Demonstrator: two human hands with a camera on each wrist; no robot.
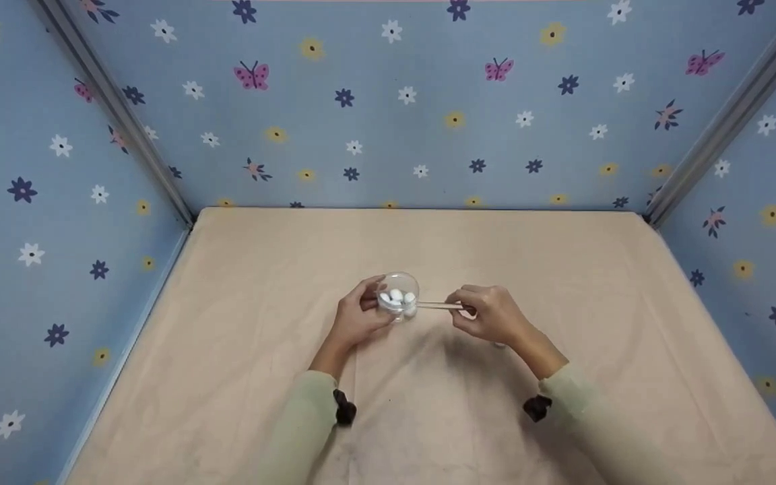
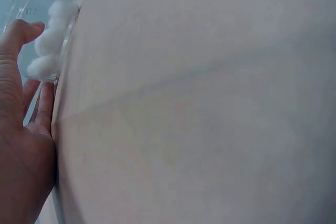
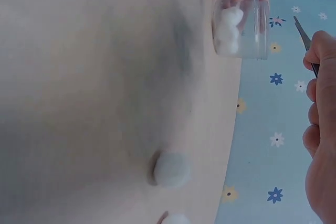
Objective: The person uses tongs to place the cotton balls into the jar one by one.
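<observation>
Steadying the jar (image 1: 399,283), the left hand (image 1: 357,323) grips its side; the right hand (image 1: 490,312) pinches the tweezers (image 3: 303,36) above the jar: squeeze lightly, clearing the rim; cotton balls (image 1: 397,295) lie inside the jar, others apart from it

Left fingers (image 1: 365,288) curve, right fingers (image 1: 470,296) pinch, both forearms (image 1: 297,421) extended forward.

The right hand (image 3: 323,119) hides part of the tweezers (image 3: 303,35); its wrist view crops one white ball (image 3: 176,219).
</observation>
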